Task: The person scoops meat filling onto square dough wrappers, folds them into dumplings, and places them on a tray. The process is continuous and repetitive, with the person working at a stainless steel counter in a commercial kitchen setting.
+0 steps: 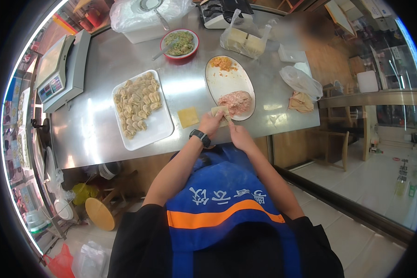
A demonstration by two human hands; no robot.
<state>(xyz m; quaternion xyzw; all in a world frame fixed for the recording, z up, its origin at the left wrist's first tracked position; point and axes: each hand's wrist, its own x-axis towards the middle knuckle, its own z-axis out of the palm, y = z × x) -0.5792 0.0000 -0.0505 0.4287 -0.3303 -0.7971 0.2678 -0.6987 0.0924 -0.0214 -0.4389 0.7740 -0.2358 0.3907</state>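
In my left hand (210,124), a pale square dough wrapper (221,111) is pinched near the edge of an oval white plate. My right hand (240,136) is closed beside it, its fingertips against the wrapper's lower right side; whether they also grip a small tool is hidden. The plate (216,83) bears a mound of pink minced meat (236,102) and a smaller heap of orange chopped filling (223,63). Left of my hands lie yellowish wrappers (188,117) on the steel table. Farther left, a white tray (160,127) carries rows of folded dumplings (138,99).
A red-rimmed bowl (163,52) of green filling with a spoon stands farther back. A scale (53,85) occupies the left end. Bagged wrappers (242,42) sit behind the plate; a plastic bag (301,81) and brown cloth (301,102) lie at the right edge.
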